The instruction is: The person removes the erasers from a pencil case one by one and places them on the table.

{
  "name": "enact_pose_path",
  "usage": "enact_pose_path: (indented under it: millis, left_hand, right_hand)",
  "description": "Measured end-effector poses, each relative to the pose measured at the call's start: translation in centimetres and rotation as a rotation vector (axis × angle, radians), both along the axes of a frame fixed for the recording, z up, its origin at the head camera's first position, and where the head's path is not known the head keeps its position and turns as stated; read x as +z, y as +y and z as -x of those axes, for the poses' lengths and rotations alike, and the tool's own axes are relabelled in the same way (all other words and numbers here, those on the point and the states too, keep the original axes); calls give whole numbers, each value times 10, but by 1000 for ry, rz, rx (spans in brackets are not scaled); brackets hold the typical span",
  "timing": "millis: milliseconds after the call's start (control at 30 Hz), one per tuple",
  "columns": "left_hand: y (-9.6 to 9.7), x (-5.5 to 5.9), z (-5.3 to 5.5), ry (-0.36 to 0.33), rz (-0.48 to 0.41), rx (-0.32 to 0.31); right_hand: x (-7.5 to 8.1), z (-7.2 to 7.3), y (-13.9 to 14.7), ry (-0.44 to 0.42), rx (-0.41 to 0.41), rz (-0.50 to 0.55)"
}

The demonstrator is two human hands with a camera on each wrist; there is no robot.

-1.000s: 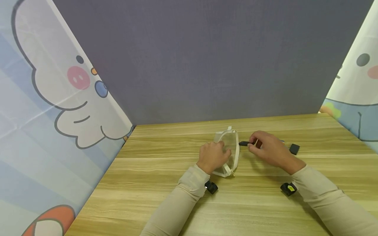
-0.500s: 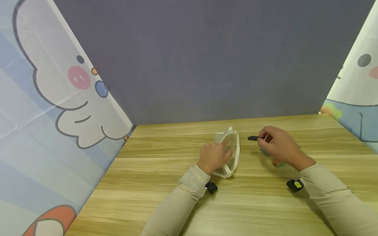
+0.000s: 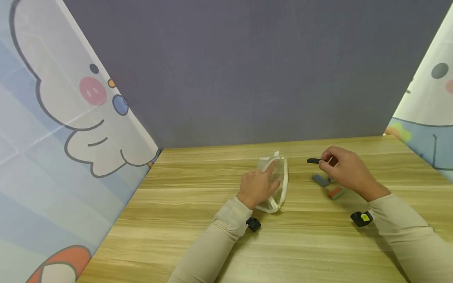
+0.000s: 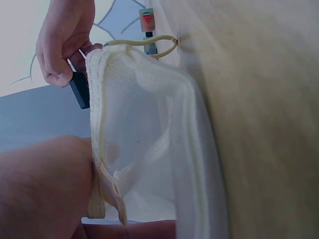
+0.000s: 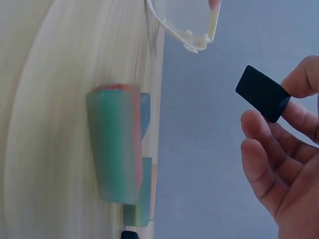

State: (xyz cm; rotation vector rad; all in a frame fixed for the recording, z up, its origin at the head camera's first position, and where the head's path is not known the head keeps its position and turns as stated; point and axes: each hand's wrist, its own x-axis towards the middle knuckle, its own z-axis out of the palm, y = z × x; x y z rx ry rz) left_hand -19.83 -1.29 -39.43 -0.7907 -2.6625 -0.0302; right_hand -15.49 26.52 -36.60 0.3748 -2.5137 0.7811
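Observation:
A white mesh zip pouch (image 3: 283, 181) stands on the table with its mouth spread toward the right. My left hand (image 3: 255, 188) is at its mouth, index finger and thumb stretched apart against the mesh. In the left wrist view, part of that hand shows behind the pouch's mesh wall (image 4: 144, 114). Pinched between the thumb and finger of my right hand (image 3: 348, 169) is a small flat black block (image 5: 262, 93), held above the table to the right of the pouch. Below this hand lie a blue-grey block (image 3: 320, 180) and a red and green block (image 3: 337, 193).
Wood-grain table (image 3: 159, 220) runs back to a grey panel (image 3: 255, 78). In the right wrist view, a teal block with a yellow stripe (image 5: 142, 204) and a black thing (image 5: 130, 234) lie past the red and green one. Cartoon-printed sheets (image 3: 42, 137) hang at the sides.
My right hand has moved right and slightly back, away from the pouch, with the black block. The blue-grey and red-green blocks have come into sight. My left index finger has straightened.

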Motion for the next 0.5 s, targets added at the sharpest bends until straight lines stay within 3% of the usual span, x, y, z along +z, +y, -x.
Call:
enact_pose_path:
  millis: [300, 500]
  left_hand:
    - [-1, 6, -6, 97, 46, -54]
    - [1, 6, -7, -26, 45, -32]
  right_hand:
    - [0, 3, 16, -27, -20, 27]
    - [3, 1, 24, -65, -51, 51]
